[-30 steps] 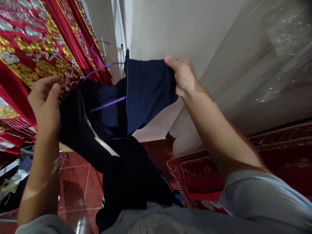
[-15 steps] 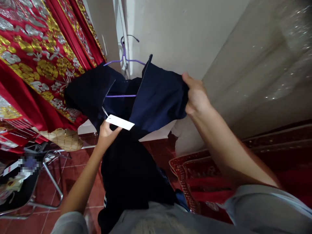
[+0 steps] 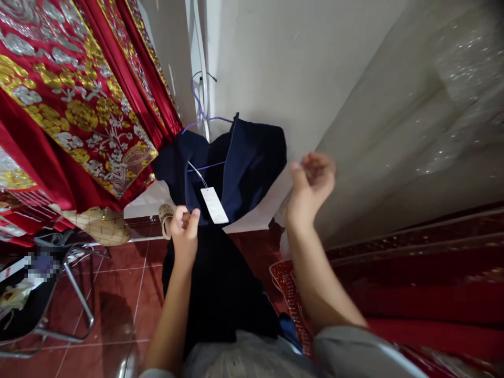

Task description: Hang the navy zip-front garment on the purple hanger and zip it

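Garment [image 3: 254,163], dark blue, hangs up ahead of both grips, on the purple hanger [image 3: 201,111]. Left grip [image 3: 185,228] is at the garment's lower front edge, thumb and fingers bent and close together; could be a light pinch on the cloth or only a touch, cannot tell at this angle. Right grip [image 3: 309,189] is empty, fingers loosely curled and thumb apart, a bit blurred; it stands clear of the garment's right side, with a gap between.

Tag [image 3: 214,206], white, hangs on its string just right of the left grip, in front of the garment and out of both hands.

Progress, judging by how things lie: hanger is in the garment, and the hook is up beside the white rail [image 3: 203,52], beyond the left grip. What exactly the hook rests on is too small to tell. Garment bears its own weight without the right grip, so the hanging part looks done. Front is open, edges apart, hanger's bar showing between them; tag lies outside. If anything is left, it looks like small tidying of the front.

Around: red cloth [image 3: 59,105] up and left of the left grip, chair [image 3: 74,281] lower left of it, plastic cover [image 3: 378,157] right of the right grip.
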A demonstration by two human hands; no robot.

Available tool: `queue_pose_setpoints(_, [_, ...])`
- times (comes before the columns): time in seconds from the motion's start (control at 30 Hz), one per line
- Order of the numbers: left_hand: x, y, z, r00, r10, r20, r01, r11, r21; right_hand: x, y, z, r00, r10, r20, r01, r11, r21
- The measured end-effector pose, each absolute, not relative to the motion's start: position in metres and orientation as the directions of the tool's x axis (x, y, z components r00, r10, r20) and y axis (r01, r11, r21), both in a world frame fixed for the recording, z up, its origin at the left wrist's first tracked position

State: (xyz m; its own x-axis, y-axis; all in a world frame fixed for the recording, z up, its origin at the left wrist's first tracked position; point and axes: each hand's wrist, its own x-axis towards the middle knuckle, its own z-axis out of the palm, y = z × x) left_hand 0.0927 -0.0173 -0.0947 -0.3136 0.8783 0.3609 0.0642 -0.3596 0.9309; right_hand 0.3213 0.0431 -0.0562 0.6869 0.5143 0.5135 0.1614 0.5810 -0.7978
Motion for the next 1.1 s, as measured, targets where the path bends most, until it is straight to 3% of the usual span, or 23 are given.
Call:
queue_pose_setpoints(0.03, [0.098,-0.029,-0.097,-0.319,0.89,0.326,0.03,-0.334,0.942,0.305,0.027,-0.065,0.675,0.555,0.486,0.091,0.591,-0.802])
queue_pose_setpoints(0.07, [0.103,-0.039,-0.098,-0.315,0.901,0.299,-0.002,-0.315,0.949,0.287,0.012,-0.075,0.601,0.674,0.43,-0.003,0.54,-0.841])
queue_pose_setpoints(0.17, [0.115,-0.061,-0.096,-0.224,0.948,0.227,-0.061,-0.246,0.967,0.242,-0.016,-0.109,0.228,0.959,0.168,-0.194,0.214,-0.957])
queue_pose_setpoints(0.23, [0.117,-0.068,-0.093,-0.174,0.966,0.191,-0.073,-0.206,0.976,0.226,-0.022,-0.13,-0.014,1.0,0.013,-0.16,0.01,-0.987])
queue_pose_setpoints(0.3, [0.113,-0.07,-0.092,-0.204,0.955,0.216,-0.077,-0.236,0.969,0.224,-0.025,-0.142,-0.145,0.986,-0.079,-0.101,-0.094,-0.99])
queue_pose_setpoints(0.43, [0.1,-0.066,-0.096,-0.266,0.9,0.345,-0.028,-0.364,0.931,0.238,-0.034,-0.142,-0.118,0.986,-0.118,-0.098,-0.13,-0.987])
queue_pose_setpoints(0.57, [0.093,-0.065,-0.106,-0.063,0.956,0.285,0.088,-0.279,0.956,0.243,-0.042,-0.133,-0.077,0.994,-0.084,-0.119,-0.092,-0.989])
queue_pose_setpoints(0.7, [0.098,-0.069,-0.115,0.086,0.947,0.31,0.183,-0.321,0.929,0.238,-0.046,-0.134,-0.032,0.999,-0.012,-0.139,-0.017,-0.99])
queue_pose_setpoints(0.97, [0.112,-0.063,-0.122,-0.088,0.916,0.391,0.278,-0.354,0.893,0.242,-0.05,-0.121,-0.162,0.986,0.041,-0.239,0.001,-0.971])
queue_pose_setpoints(1.1, [0.113,-0.061,-0.128,-0.138,0.904,0.405,0.339,-0.341,0.877,0.242,-0.051,-0.121,-0.216,0.975,-0.057,-0.332,-0.129,-0.934])
